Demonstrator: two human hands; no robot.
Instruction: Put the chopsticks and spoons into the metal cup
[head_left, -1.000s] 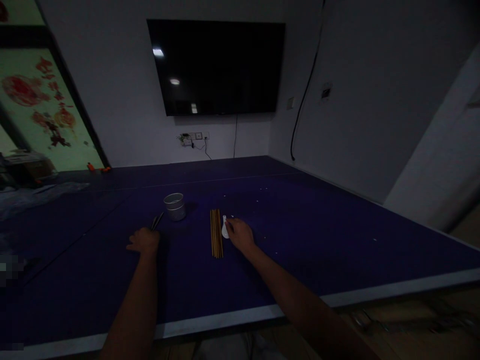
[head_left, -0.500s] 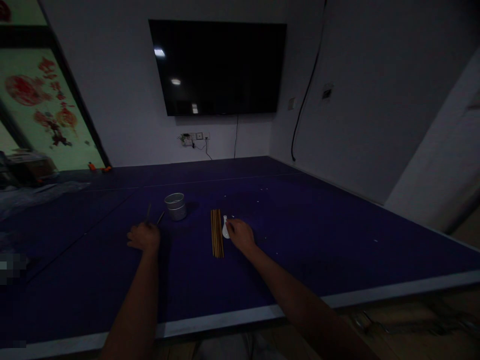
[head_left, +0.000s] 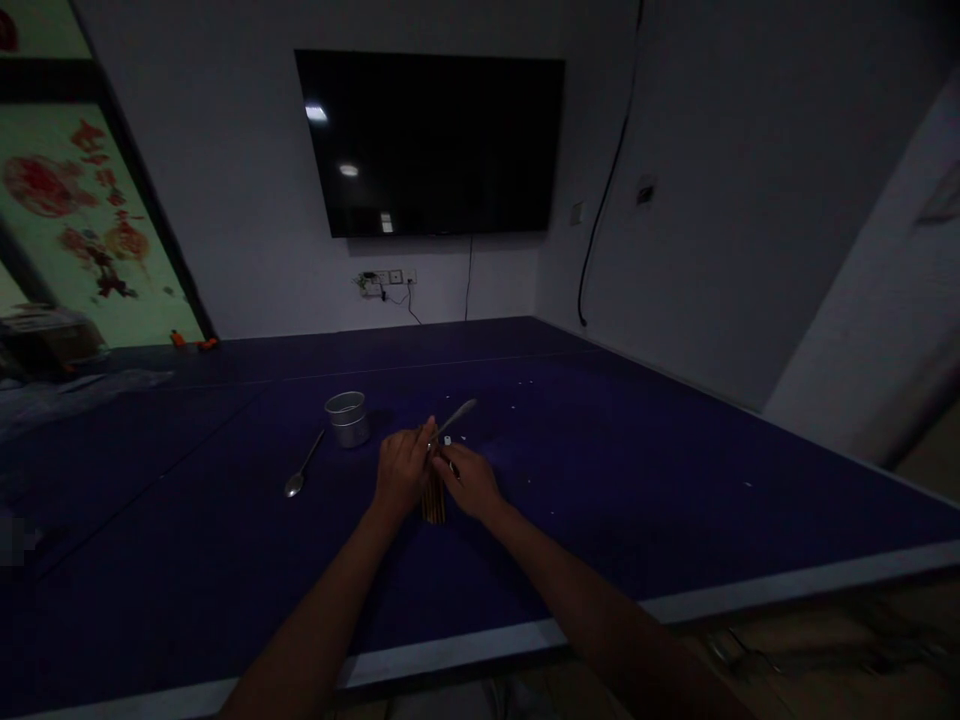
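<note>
My left hand (head_left: 403, 468) is closed on a metal spoon (head_left: 456, 413), whose handle slants up to the right over the chopsticks; its bowl is hidden. Fingertips of my right hand (head_left: 472, 482) meet the left ones just below this handle. They are curled, and what they hold, if anything, is hidden. Beneath both hands lies a row of wooden chopsticks (head_left: 433, 508), its near ends showing. A bit of the white spoon (head_left: 448, 440) peeks out beyond my right fingers. To the left, a second metal spoon (head_left: 295, 484) rests on the purple table, beside a silver metal cup (head_left: 348, 424).
Small white scraps (head_left: 513, 407) are scattered on the purple tabletop (head_left: 637, 460). Clear plastic wrap (head_left: 112, 390) and a box (head_left: 56, 338) are at the far left. A dark television (head_left: 442, 145) hangs on the wall behind.
My left hand has come right from beside the cup with a metal spoon and joined my right hand over the chopsticks. The other metal spoon is now fully uncovered on the table.
</note>
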